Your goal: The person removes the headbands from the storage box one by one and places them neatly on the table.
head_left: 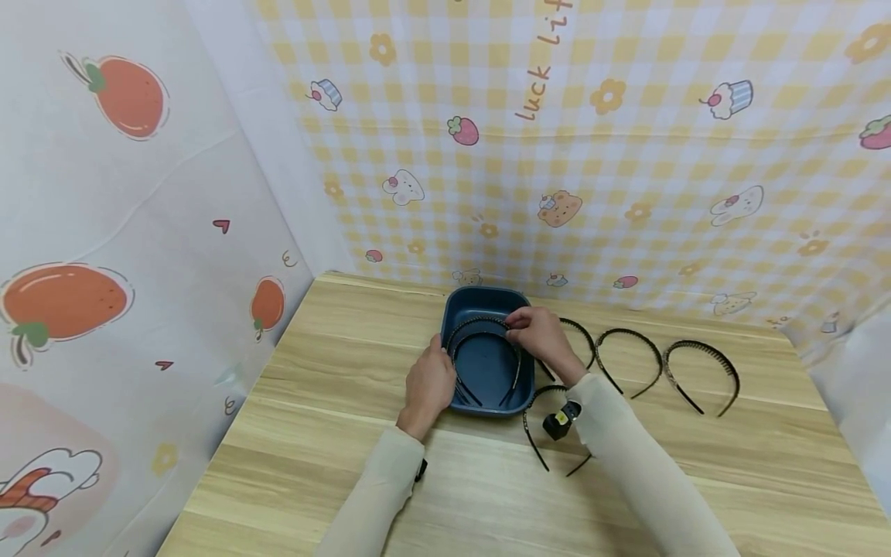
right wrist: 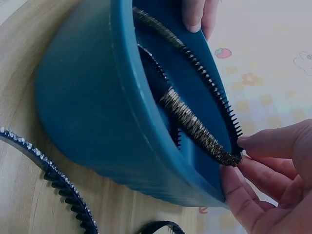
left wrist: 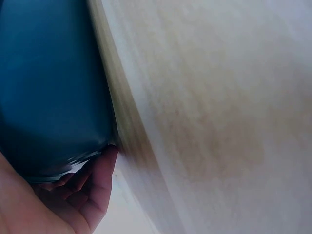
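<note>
My left hand [head_left: 429, 379] grips the left side of a dark blue plastic bin [head_left: 490, 412], with fingers curled against its wall in the left wrist view. Over the bin's right side, my right hand [head_left: 539, 333] pinches a toothed black headband wrapped in gold glitter [right wrist: 195, 126] between thumb and fingers. Most of that headband lies within the bin's opening, its bend near the rim. Deeper inside sits another dark headband [right wrist: 156, 66] with a sparkly edge, partly hidden behind the held one.
On the wooden table [head_left: 327, 371], several headbands lie right of the bin: one partly behind my right hand, a middle one [head_left: 629, 333], a far-right one [head_left: 703, 348] and a nearer one [head_left: 532, 433] beside my right wrist. A patterned cloth wall [head_left: 431, 232] rises behind.
</note>
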A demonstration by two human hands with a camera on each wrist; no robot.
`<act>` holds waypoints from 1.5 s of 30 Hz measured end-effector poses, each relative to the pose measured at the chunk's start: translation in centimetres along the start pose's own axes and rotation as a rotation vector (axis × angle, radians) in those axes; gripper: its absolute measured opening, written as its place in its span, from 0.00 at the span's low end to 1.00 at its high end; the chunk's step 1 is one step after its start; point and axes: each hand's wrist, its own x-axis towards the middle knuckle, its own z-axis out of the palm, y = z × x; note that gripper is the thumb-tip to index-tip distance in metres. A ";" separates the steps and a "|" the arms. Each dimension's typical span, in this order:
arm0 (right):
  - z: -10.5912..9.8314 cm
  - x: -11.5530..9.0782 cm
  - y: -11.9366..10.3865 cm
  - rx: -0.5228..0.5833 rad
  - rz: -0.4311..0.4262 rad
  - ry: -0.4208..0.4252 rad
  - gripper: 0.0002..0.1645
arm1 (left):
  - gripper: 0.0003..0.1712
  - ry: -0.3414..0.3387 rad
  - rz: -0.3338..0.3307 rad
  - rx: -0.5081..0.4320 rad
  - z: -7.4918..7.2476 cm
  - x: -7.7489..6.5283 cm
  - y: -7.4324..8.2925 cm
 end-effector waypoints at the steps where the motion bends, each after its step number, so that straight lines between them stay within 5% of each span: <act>1: -0.1 -0.1 0.0 0.001 0.001 -0.002 0.11 | 0.21 0.001 0.001 0.000 0.0 0.0 0.0; 19: -2.6 -1.3 1.7 0.065 0.067 -0.040 0.20 | 0.22 0.011 -0.012 -0.002 0.2 0.1 -0.1; 29: -3.2 -1.4 3.5 0.211 0.121 -0.074 0.20 | 0.21 0.007 0.001 0.003 0.1 0.0 0.1; 45: -4.3 -2.0 4.8 0.205 0.136 -0.144 0.21 | 0.22 0.008 0.000 0.005 0.3 0.1 -0.1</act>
